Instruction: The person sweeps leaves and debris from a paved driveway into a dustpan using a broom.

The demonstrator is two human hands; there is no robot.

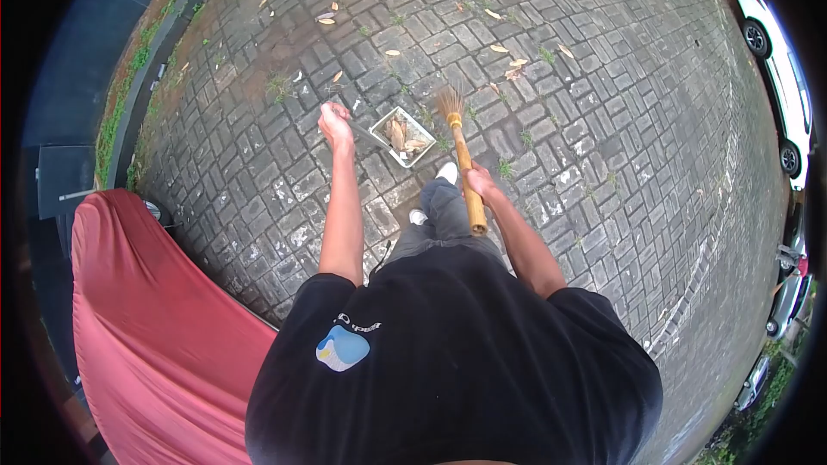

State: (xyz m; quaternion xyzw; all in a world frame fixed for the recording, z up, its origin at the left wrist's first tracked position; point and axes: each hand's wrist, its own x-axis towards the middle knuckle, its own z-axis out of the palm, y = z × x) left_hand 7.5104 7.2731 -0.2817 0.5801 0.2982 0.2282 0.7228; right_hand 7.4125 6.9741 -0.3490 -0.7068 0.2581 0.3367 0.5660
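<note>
One narrow strip of ragged green grass (142, 47) at the far left, edged by a smooth grey kerb (138, 108). Nearer, a large dull-red cloth cover (155, 310), draped in long, soft folds over a rounded bulk. Rightward from there, rough grey brick paving (276, 164), laid in a woven pattern, chipped and blotched with pale patches.

Next, the bare left hand (334, 123), fingers curled closed around the end of a thin grey handle (362, 129). Below, on the black cloth T-shirt (482, 353), a smooth blue-and-white rounded print (343, 349). Joined to the handle, just right of the left hand, a shallow pale-rimmed rectangular dustpan (389, 150), tilted cornerwise to the view and holding crisp, curled brown leaves (399, 133); whether touching the bricks, cannot tell. Close below, white shoes (418, 216) and creased grey trousers (448, 220).

Right of the dustpan, a short broom (465, 155) with fine, stiff brown bristles fanned out at the far end, a yellow binding, and a thick, round, jointed bamboo-like handle. Around that handle, the bare right hand (480, 181), fingers wrapped in a firm grip. Beyond, scattered dry tan leaves (517, 63), flat and pointed. At the far right, a glossy white car (780, 77).
</note>
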